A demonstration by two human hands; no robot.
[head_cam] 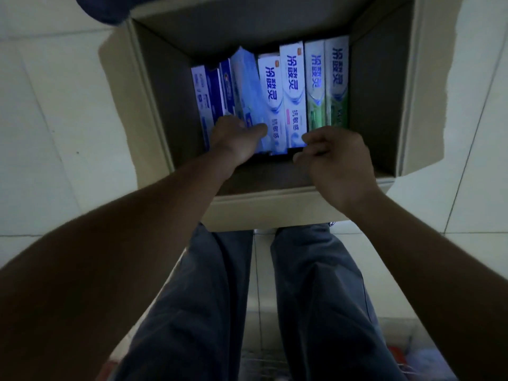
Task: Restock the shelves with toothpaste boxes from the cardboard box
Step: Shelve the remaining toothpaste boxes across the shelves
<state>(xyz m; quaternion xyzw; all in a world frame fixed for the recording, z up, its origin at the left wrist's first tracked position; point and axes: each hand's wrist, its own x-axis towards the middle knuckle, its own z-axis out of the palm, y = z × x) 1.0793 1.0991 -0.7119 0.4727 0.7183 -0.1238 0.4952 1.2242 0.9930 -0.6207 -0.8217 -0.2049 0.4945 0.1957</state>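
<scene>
In the cardboard box (170,105), the left hand (236,138) gripped a tilted pale-blue toothpaste box (246,83); the right hand (338,160) pinched a white toothpaste box (292,92) by its near end.

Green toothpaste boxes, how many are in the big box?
2. The green boxes stand side by side at the row's right end in the carton: one beside a white box, the other by the carton wall. The right hand hides their near ends; more may lie underneath.
</scene>
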